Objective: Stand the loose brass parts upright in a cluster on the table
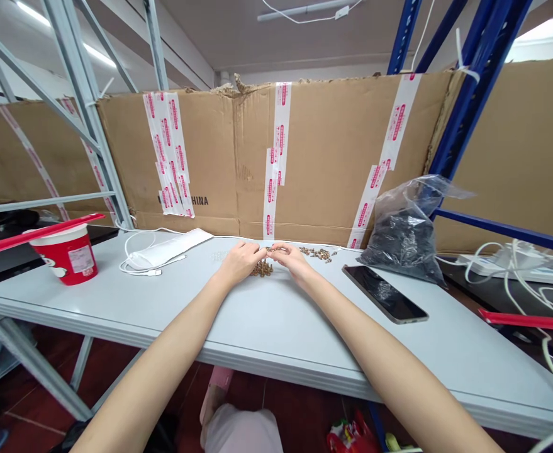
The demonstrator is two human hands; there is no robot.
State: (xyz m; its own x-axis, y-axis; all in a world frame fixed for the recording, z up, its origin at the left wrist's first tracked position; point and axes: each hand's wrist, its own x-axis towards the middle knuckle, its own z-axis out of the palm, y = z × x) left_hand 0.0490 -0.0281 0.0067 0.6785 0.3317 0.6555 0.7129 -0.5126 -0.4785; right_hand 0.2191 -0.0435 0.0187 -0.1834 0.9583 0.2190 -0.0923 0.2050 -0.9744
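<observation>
Both of my hands meet at the middle of the table's far side, fingertips almost touching. The fingers of my left hand (244, 259) are bent together in a pinch. My right hand (289, 258) is closed the same way, thumb and forefinger together. What they pinch is too small to make out, though something brass-coloured shows between the fingertips. Just under them lies a pile of small brass-coloured metal parts (262, 270). More such parts (321, 254) are scattered right of my right hand. Small clear pieces (217, 257) lie left of my left hand.
The grey-white table (267, 321) backs onto a taped cardboard panel (328, 157). To the right are a phone (384, 294) and a plastic bag of dark contents (401, 242). To the left are a white cable (132, 261), a flat white packet (172, 247) and a red cup (71, 258).
</observation>
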